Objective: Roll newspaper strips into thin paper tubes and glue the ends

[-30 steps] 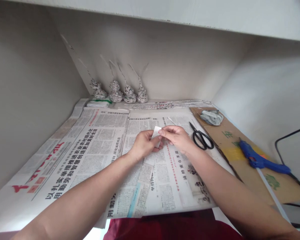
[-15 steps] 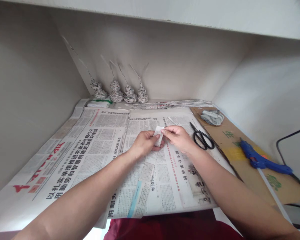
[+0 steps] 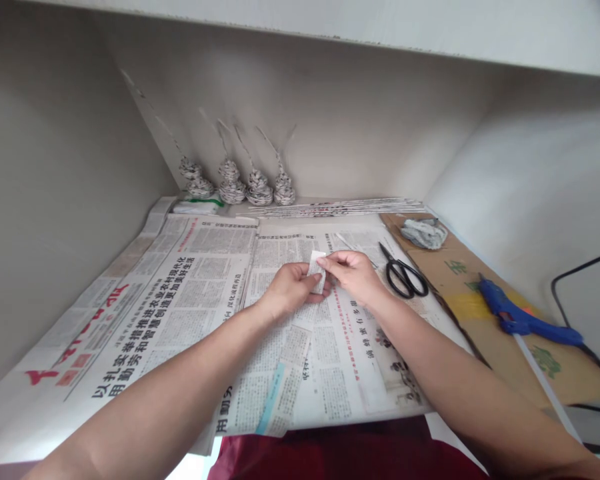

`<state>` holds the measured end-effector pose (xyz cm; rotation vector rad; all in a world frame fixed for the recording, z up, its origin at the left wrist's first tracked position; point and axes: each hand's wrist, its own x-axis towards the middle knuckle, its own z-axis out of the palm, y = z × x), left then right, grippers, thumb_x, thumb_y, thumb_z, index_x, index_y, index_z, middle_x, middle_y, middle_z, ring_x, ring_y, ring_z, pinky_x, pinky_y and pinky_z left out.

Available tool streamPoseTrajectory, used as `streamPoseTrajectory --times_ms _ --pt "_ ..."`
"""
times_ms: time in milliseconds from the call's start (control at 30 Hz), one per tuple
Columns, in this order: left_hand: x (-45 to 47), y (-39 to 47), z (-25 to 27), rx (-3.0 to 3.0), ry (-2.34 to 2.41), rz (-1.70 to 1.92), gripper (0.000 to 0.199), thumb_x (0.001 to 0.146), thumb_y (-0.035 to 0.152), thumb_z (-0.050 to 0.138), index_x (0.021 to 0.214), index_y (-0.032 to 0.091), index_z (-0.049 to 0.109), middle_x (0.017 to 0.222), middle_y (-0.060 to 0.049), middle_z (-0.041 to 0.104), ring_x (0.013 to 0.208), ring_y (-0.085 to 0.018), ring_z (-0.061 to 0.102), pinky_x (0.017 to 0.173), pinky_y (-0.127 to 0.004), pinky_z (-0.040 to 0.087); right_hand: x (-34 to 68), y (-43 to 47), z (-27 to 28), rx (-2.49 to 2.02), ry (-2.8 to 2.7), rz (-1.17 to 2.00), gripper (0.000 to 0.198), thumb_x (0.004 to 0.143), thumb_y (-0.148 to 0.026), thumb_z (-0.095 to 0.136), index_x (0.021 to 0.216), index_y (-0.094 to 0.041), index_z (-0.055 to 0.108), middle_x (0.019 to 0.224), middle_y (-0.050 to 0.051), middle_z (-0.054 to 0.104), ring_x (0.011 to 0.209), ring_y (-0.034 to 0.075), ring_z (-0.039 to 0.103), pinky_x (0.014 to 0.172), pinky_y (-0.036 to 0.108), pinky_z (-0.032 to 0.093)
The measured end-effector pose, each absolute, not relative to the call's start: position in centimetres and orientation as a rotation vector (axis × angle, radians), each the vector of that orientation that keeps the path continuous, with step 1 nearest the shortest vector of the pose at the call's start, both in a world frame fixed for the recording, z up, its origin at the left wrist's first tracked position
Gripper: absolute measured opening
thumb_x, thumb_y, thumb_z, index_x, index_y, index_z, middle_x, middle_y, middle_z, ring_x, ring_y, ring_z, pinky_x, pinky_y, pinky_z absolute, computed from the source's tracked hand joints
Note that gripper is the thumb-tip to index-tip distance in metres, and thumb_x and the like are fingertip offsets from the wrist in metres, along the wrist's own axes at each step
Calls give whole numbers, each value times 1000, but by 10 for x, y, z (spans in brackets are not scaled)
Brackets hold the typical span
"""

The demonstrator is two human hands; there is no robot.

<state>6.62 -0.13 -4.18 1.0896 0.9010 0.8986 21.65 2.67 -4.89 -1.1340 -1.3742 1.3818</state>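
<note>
Four woven shapes [image 3: 233, 191] are seemingly formed, while a paper piece [image 3: 316, 267], apparently not completed, is pinched by fingers of the left hand [image 3: 293, 288] and right hand [image 3: 354, 275].

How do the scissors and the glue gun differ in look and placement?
The scissors are dark, while the glue gun is mainly blue. The scissors lie on newspaper; the glue gun lies on cardboard. A pale stick extends from the glue gun, whereas the scissors have ring handles. Both lie unheld to the right of the right hand.
</note>
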Motion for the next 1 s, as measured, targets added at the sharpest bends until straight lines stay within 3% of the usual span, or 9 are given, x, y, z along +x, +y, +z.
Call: streamPoseTrajectory --times_ms 333,500,667,1000 --pt "66 0 -41 1048 933 896 12 82 20 57 81 10 64 75 -7 67 74 -14 65 73 -31 55 223 25 -36 -1135 -1500 1378 26 69 -42 71 78 -17 66 55 1 62 44 12 54 42 24 39" --pt "65 1 -43 1044 915 890 12 81 21 59 78 10 63 76 -7 67 73 -13 64 74 -32 55 224 24 -33 -1121 -1553 1359 24 73 -40 68 74 -16 66 52 -1 60 41 9 48 41 23 34" --pt "64 2 -45 1054 905 878 16 82 25 58 82 10 65 80 -8 68 76 -15 65 73 -31 55 227 26 -33 -1101 -1504 1495 25 76 -39 65 72 -14 64 53 1 59 45 10 53 40 21 30" --pt "66 0 -40 1028 925 887 18 84 24 56 82 8 65 81 -11 69 79 -17 66 76 -34 55 224 28 -40 -1107 -1324 1556 27 67 -37 74 73 -13 64 49 0 57 41 10 54 35 19 24"
